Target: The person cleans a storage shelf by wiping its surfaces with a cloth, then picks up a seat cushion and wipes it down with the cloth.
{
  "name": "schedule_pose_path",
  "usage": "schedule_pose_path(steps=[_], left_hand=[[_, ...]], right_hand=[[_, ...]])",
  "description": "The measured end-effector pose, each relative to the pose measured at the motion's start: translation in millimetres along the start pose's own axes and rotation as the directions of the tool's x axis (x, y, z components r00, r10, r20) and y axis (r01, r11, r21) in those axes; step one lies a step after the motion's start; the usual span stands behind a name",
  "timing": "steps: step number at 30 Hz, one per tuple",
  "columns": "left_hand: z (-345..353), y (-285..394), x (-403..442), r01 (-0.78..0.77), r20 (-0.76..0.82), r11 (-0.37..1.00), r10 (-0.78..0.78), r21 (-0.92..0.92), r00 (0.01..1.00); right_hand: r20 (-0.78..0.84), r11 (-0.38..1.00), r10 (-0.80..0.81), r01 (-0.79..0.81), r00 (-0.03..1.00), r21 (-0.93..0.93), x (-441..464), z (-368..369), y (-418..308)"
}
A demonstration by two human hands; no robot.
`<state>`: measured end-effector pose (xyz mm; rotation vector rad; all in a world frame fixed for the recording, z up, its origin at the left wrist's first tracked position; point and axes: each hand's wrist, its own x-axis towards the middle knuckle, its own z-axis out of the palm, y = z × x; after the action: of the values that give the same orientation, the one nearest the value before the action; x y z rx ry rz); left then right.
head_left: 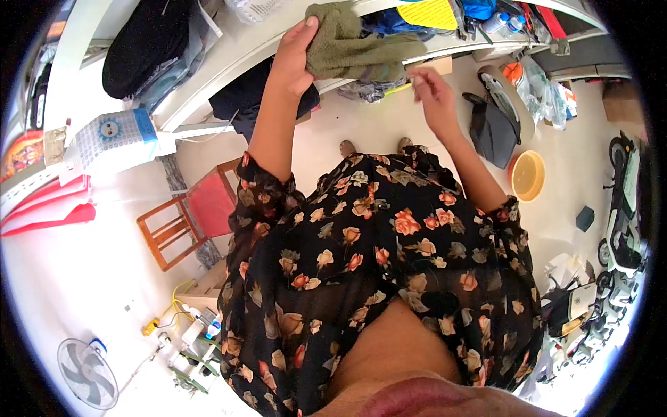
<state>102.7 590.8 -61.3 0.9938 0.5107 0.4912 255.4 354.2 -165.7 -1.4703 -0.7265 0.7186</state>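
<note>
A fuzzy olive-green cloth (340,45) hangs over the edge of a white shelf (243,52) at the top of the view. My left hand (297,55) is closed on the cloth's left side, thumb pointing up. My right hand (432,97) is raised just beyond the cloth's right end, its fingers partly bent and apart, with nothing visible between them. The cloth's right end reaches toward my right fingertips, with a small gap. Dark clothing (260,97) lies below my left forearm.
A black item in plastic (146,48) sits upper left. The shelf holds a yellow object (427,14) and bottles (497,24). A wooden chair (170,229) stands left. On the floor at right are a dark grey object (493,128) and a yellow bucket (527,176).
</note>
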Motion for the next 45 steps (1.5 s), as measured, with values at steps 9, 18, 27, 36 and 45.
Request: schedule_pose_path(steps=[9, 18, 27, 36, 45], left_hand=[[64, 10, -35, 0.067, 0.24, 0.958, 0.002, -0.279, 0.971], [78, 11, -50, 0.082, 0.2, 0.975, -0.04, -0.204, 0.979], [30, -14, -50, -0.06, -0.016, 0.617, 0.117, 0.785, 0.993], [22, -90, -99, -0.035, 0.18, 0.713, -0.129, 0.701, 0.975], [-6, -81, -107, 0.179, -0.263, 0.971, -0.132, 0.162, 0.956]], right_hand=[[0.136, 0.98, -0.082, 0.104, 0.987, -0.167, 11, 4, -79], [0.426, 0.967, -0.077, -0.036, 0.902, 0.251, -2, 20, -76], [0.191, 0.853, 0.134, -0.211, 0.972, 0.477, -13, 9, -73], [0.429, 0.978, -0.011, -0.08, 0.903, 0.193, -15, 43, -70], [0.329, 0.906, 0.091, 0.059, 0.94, -0.42, -3, 10, -56]])
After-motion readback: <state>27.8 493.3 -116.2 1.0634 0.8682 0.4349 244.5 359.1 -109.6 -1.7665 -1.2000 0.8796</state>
